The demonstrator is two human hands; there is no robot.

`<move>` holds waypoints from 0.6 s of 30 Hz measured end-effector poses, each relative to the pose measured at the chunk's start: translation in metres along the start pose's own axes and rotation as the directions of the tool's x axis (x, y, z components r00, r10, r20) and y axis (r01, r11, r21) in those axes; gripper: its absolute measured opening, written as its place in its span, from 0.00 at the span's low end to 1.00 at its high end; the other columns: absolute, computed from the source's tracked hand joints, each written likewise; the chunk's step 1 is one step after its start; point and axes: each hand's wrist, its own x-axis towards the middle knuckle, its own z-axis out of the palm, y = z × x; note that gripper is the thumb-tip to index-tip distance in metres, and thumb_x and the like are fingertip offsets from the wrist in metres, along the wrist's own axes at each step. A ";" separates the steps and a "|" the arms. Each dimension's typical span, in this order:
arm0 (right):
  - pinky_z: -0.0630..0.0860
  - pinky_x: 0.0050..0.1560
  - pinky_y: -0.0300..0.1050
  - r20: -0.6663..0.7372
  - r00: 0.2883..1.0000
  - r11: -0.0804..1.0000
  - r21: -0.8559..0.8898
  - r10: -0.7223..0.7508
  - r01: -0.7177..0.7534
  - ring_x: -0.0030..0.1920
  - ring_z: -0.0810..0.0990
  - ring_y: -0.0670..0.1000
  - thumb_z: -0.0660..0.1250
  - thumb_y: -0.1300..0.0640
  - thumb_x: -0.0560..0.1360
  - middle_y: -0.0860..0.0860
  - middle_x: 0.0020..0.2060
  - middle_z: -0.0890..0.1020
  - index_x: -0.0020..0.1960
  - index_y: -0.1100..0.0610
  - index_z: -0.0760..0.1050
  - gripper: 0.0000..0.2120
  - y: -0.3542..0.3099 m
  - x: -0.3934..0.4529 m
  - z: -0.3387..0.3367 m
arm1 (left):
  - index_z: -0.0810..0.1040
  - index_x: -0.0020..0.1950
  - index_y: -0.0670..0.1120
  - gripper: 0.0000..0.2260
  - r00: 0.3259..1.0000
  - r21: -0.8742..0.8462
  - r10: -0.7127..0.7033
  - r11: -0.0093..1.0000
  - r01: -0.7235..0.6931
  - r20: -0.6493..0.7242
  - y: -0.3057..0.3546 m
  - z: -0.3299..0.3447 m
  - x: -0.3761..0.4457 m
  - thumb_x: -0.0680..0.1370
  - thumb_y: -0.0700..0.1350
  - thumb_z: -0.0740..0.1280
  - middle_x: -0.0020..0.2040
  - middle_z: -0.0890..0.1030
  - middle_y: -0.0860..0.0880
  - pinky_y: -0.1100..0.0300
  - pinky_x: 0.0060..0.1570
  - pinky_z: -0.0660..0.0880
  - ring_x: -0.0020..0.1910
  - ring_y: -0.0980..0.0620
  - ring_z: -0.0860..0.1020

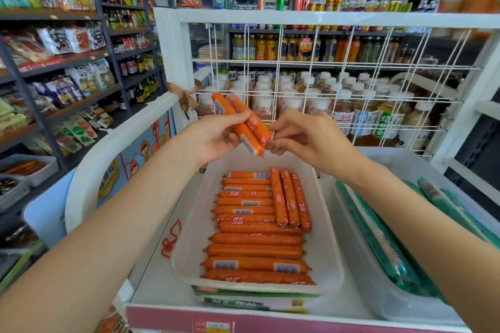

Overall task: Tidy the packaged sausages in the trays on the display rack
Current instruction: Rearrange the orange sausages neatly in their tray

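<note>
Holding two orange sausages [241,124] above the white tray [189,224], our left hand [216,138] is gripping them; our right hand [303,135] is pinching their lower ends. More orange sausages [257,238] are lying inside it.

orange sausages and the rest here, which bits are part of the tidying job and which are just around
Part of the job:
- two orange packaged sausages, held by left hand and right hand
- white plastic tray of orange sausages
- clear tray of green-wrapped sausages

Just around:
- white-capped tea bottles behind white wire grid
- snack shelves
</note>
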 end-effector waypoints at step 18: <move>0.67 0.38 0.24 0.328 0.810 0.841 -0.428 0.487 -0.332 0.34 0.76 0.37 0.59 0.65 0.75 0.50 0.44 0.83 0.51 0.57 0.81 0.13 0.028 -0.026 -0.014 | 0.74 0.58 0.39 0.10 0.945 0.482 -0.267 0.864 0.147 0.191 -0.086 0.038 0.036 0.77 0.35 0.62 0.54 0.78 0.42 0.63 0.40 0.79 0.47 0.51 0.78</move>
